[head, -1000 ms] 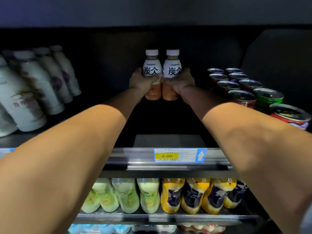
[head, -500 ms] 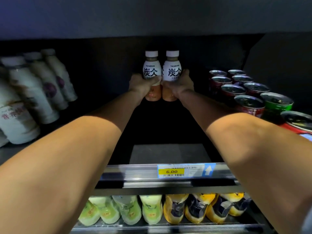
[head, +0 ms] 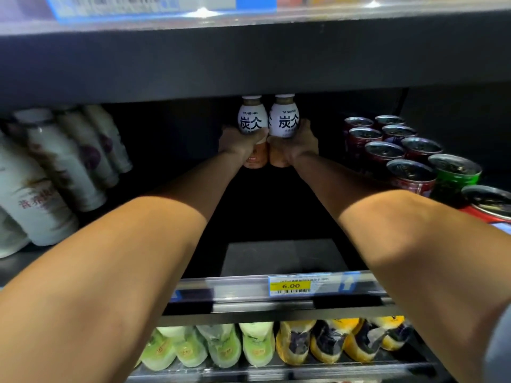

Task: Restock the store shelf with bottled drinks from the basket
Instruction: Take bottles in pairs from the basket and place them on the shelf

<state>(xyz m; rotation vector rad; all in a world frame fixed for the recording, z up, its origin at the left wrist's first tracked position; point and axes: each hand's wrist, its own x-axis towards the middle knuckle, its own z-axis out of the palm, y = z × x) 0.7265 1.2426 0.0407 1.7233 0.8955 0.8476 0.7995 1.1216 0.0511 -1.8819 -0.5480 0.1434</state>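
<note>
Bottom of frame: lower shelf row of green bottles [head: 221, 346] on the left and yellow bottles [head: 329, 341] on the right, lying under the shelf edge. Above them, the shelf rail carries a price tag [head: 293, 285] reading 6.00. Both bare forearms reach from the lower corners toward frame centre, deep into the dark shelf [head: 279, 258]. Left side: white bottles [head: 52, 172] standing in rows. Right side: cans [head: 409, 158] in two rows. Far centre: left hand [head: 240, 145] wrapped tight around the left bottle [head: 252, 123]; right hand [head: 297, 145] wrapped tight around the right bottle [head: 284, 121]. Both upright, side by side, touching, caps just beneath the upper shelf.
</note>
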